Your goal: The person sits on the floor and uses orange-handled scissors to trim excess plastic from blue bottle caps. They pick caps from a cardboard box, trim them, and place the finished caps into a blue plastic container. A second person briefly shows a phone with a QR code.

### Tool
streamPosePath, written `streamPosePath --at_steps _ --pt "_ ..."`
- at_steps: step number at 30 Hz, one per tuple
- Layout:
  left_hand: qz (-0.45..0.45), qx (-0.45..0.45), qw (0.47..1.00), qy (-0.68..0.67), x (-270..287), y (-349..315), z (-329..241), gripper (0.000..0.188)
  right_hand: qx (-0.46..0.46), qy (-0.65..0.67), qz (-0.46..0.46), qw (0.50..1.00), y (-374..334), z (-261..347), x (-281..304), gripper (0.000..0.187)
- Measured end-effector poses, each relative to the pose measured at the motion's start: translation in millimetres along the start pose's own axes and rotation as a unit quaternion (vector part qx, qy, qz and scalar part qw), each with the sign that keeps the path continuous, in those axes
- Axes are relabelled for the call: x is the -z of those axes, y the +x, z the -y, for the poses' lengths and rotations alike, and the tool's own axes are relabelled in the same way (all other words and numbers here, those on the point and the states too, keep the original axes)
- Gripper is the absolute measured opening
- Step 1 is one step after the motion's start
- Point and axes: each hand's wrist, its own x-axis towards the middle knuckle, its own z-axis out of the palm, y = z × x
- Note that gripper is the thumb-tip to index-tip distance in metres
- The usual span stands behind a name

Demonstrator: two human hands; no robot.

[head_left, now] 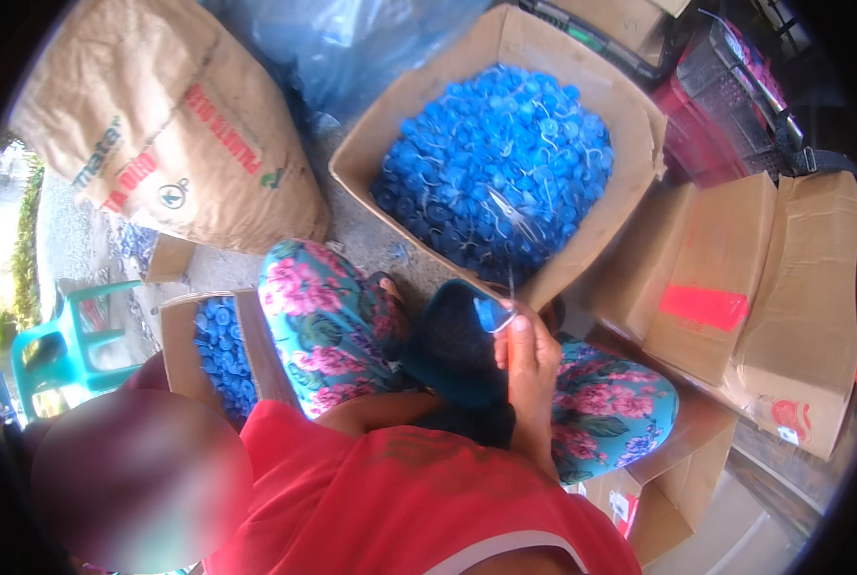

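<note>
My right hand (534, 355) is closed around an orange handle (520, 347) with a thin metal shaft pointing away from me. At its fingertips sits a blue plastic cap-like piece (490, 314) with a white strip hanging from it. Part of my left forearm (376, 414) crosses my lap; the hand itself is hidden. Between my knees stands a dark tub (452, 345), its contents too dark to make out. Beyond it, a large cardboard box (376, 153) holds a heap of blue pieces (505, 144), many with white strips. A silvery pointed object (514, 216) shows over the heap.
A big brown paper sack (174, 125) stands at the far left. By my left knee is a smaller carton (270, 355) of blue pieces, near a green plastic chair (74, 345). Cardboard boxes (706, 278) and a red-and-dark basket (716, 105) crowd the right.
</note>
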Motion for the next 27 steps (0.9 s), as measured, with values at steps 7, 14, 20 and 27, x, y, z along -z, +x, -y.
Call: streamPosePath --at_steps 7,14,20,27 --pt "0.039 -0.053 0.995 0.076 13 -10 -9 0.036 0.02 -0.014 -0.012 1.0 -6 -6 5 0.033" --pt "0.146 -0.099 0.969 0.174 76 -119 -15 0.037 0.037 0.004 -0.007 0.999 -22 0 10 0.037" --pt "-0.239 -0.151 0.956 0.081 157 -238 -58 0.037 0.091 0.003 0.014 0.996 -38 7 8 0.035" --pt "-0.65 -0.356 0.66 0.123 223 -378 -162 0.048 0.09 0.05 0.02 0.995 -32 1 23 0.034"
